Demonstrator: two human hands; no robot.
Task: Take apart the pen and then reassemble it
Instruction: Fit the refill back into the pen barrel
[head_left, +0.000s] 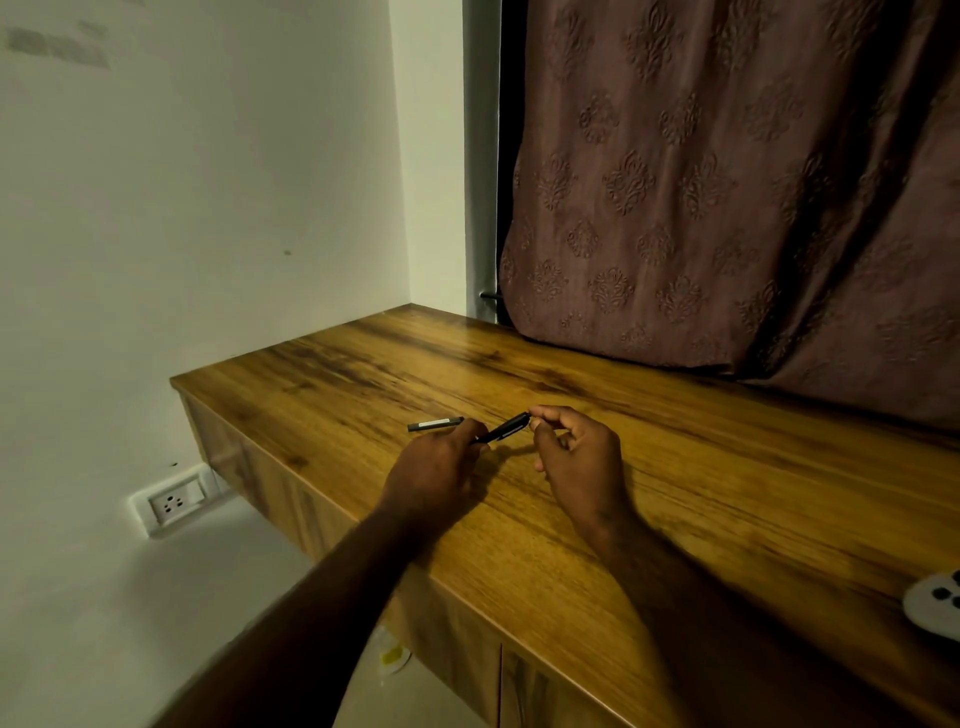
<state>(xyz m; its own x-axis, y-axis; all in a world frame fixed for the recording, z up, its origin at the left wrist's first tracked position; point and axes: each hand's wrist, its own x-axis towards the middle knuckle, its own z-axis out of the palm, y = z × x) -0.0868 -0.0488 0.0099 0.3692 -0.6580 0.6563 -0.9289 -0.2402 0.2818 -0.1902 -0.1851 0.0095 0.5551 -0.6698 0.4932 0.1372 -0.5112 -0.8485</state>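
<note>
A slim black pen body (503, 429) is held just above the wooden desk (675, 493), slanting up to the right. My left hand (441, 467) grips its lower end. My right hand (576, 452) pinches its upper tip between thumb and forefinger. A second dark pen part (435, 424) with a pale label lies flat on the desk just beyond my left hand, untouched. The lower end of the held piece is hidden by my left fingers.
A brown patterned curtain (727, 208) hangs along the desk's far side. A white remote-like object (935, 605) lies at the right edge. The desk's left edge drops to a white floor, with a wall socket (174, 501) below.
</note>
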